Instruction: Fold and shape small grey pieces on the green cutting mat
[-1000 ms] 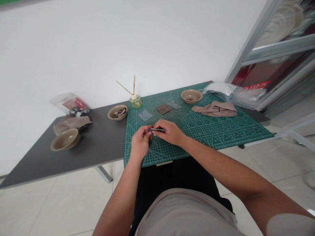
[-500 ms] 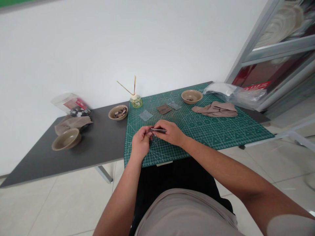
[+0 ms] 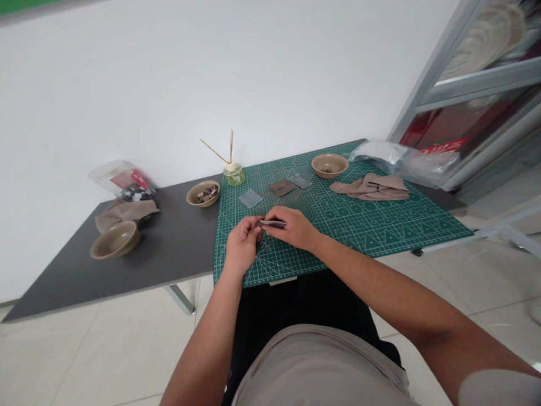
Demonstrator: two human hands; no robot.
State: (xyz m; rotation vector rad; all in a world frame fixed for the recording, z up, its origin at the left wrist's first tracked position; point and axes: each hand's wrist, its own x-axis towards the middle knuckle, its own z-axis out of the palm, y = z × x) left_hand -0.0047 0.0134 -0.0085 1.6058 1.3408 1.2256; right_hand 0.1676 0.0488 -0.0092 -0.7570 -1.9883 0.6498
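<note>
My right hand (image 3: 291, 228) pinches a slim metal tool (image 3: 273, 224), perhaps tweezers, between thumb and fingers. The tool's left end reaches the fingertips of my left hand (image 3: 242, 243), which close around it and hide anything small there. Both hands hover over the near part of a green cutting mat (image 3: 359, 225). Beyond them lie a clear square tile (image 3: 250, 198), a brown piece (image 3: 281, 188) and a grey translucent piece (image 3: 300, 181).
A tan bowl (image 3: 329, 166) and crumpled beige cloth (image 3: 369, 187) sit on the mat. A bowl of dark pieces (image 3: 202, 193), a reed diffuser (image 3: 234, 174), another bowl (image 3: 115, 239), cloth (image 3: 127, 210) and a plastic jar (image 3: 122, 180) share the grey table (image 3: 169, 248).
My hands and the tool keep nearly the same pose. The whole view shifts slightly with my head.
</note>
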